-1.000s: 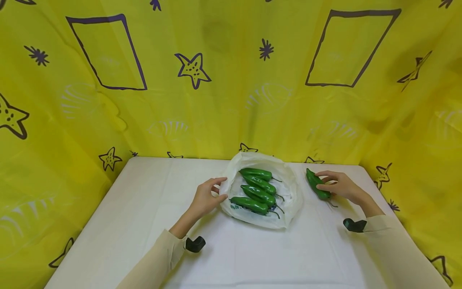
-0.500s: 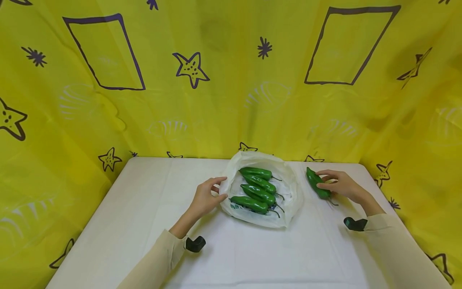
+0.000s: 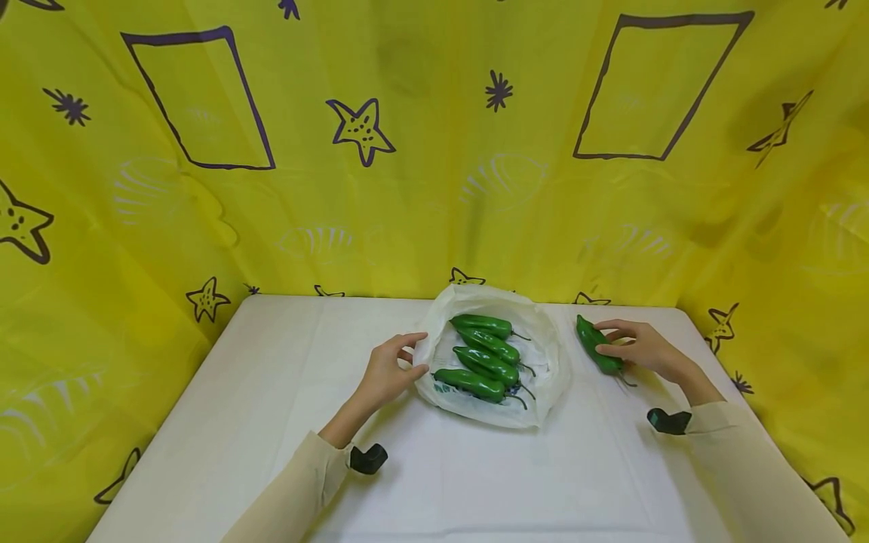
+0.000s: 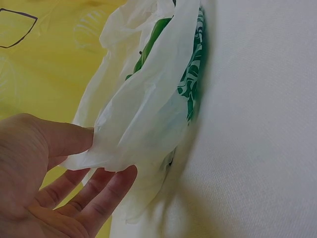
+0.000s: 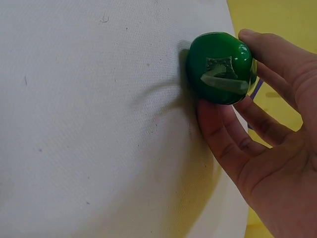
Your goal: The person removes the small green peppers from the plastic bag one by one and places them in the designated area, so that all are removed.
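Note:
Several green peppers (image 3: 483, 363) lie side by side in an open whitish plastic bag (image 3: 555, 377), stems towards the right. My left hand (image 3: 385, 373) holds the bag's left rim; in the left wrist view the thin plastic (image 4: 129, 119) sits between the thumb and fingers of that hand (image 4: 44, 173). Right of the bag, one more pepper (image 3: 592, 343) rests on the table, gripped near its stem end by my right hand (image 3: 645, 351). The right wrist view shows the pepper's stem end (image 5: 198, 64) between the thumb and fingers of this hand (image 5: 282, 163).
A white cloth (image 3: 516, 483) covers the table. Yellow sheeting (image 3: 421, 196) with starfish and shell drawings rises behind the table and along both sides. A small dark device (image 3: 369, 458) is on the left wrist, another (image 3: 668, 421) on the right.

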The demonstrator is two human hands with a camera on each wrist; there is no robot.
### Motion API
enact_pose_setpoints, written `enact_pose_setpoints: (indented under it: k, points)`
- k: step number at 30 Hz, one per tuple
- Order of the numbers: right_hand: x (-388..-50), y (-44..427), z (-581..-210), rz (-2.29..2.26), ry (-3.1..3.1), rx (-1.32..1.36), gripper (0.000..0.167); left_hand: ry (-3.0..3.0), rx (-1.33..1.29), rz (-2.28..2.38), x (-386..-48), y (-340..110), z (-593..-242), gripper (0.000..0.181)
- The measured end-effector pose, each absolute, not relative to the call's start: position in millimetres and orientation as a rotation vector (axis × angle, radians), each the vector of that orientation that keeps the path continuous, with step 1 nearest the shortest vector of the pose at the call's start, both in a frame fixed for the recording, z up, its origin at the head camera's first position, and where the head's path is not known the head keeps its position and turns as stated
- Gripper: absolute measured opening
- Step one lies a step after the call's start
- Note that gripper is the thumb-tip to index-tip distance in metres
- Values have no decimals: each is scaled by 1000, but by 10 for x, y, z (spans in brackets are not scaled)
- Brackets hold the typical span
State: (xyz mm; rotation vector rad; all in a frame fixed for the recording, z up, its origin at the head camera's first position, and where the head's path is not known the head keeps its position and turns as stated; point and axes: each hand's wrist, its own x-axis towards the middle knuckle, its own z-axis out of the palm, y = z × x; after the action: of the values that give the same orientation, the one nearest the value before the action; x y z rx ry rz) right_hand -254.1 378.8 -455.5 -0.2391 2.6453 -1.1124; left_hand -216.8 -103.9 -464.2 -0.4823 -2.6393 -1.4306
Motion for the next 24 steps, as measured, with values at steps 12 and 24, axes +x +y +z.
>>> enact_pose_setpoints:
  k: [12, 24]
  points:
    - [-2552, 3769, -4483, -1153, 2590, -289, 63, -2639, -490, -1435, -2159, -1064, -4632, 54]
    - [-2499, 3787, -4256, -1061, 2623, -375, 63, -2649, -468, -1446, -2145, -1044, -4618, 55]
